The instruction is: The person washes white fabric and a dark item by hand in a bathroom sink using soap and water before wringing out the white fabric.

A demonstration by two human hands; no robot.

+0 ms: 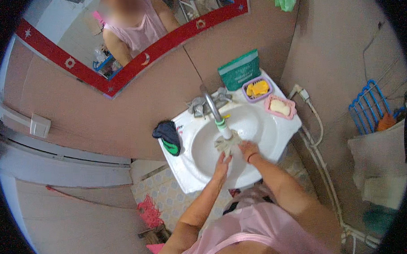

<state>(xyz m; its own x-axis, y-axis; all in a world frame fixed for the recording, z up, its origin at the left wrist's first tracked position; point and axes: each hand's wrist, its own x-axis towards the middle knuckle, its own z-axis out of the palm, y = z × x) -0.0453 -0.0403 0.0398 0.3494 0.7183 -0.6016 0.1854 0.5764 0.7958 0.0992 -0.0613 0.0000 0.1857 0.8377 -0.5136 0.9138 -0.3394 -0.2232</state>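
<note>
rinse step, i'd judge: pale cloth in the sink, under the tap. my right hand grips its edge; left hand at its lower side, can't tell if gripping. next calls for firm two-handed hold.

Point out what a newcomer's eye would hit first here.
Probably the red mirror frame, slanting across the upper left wall. Next, the white sink near the middle, where the left hand and right hand meet at a pale cloth below the faucet. Then the green pouch standing behind the basin.
</note>
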